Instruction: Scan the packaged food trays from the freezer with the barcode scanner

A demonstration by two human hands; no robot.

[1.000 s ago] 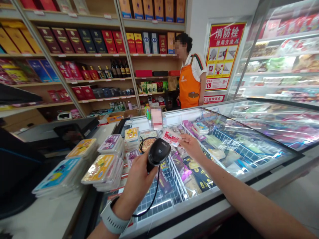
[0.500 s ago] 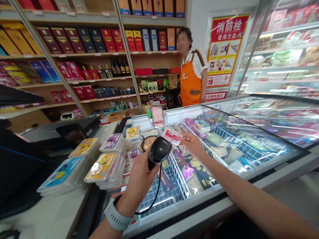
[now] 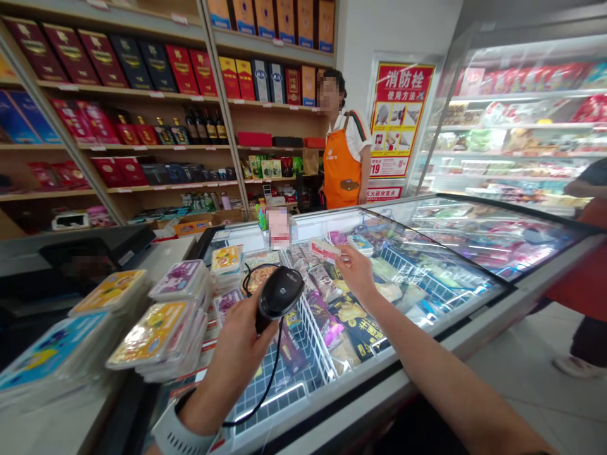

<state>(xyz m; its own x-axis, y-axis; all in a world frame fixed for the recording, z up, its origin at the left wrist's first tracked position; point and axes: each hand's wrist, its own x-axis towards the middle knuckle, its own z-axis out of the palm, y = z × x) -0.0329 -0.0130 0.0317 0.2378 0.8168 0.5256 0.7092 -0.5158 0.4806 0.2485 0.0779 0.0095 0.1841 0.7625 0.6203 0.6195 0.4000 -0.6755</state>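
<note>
My left hand (image 3: 237,354) is wrapped round the handle of a black corded scanner (image 3: 281,292), above the glass-topped freezer. My right hand (image 3: 355,268) pinches the right end of a small red and white card (image 3: 325,250), which is tilted over the freezer glass, a little beyond the scanner and to its right. The scanner and card do not touch. The scanner's black cable (image 3: 274,379) hangs in a loop below my left hand. Under the glass, a white wire basket (image 3: 317,341) and several packets show.
Stacked plastic packs (image 3: 156,332) stand at left, beside a dark machine (image 3: 80,253). A person in an orange apron (image 3: 342,167) is behind the freezer (image 3: 427,341). Another person (image 3: 590,253) is partly visible at the right edge. Shelves of boxes (image 3: 183,69) line the back.
The view has shifted to the right, and another person has appeared at the right edge. The card has tilted to a flatter angle in my right hand. My left hand still holds the scanner.
</note>
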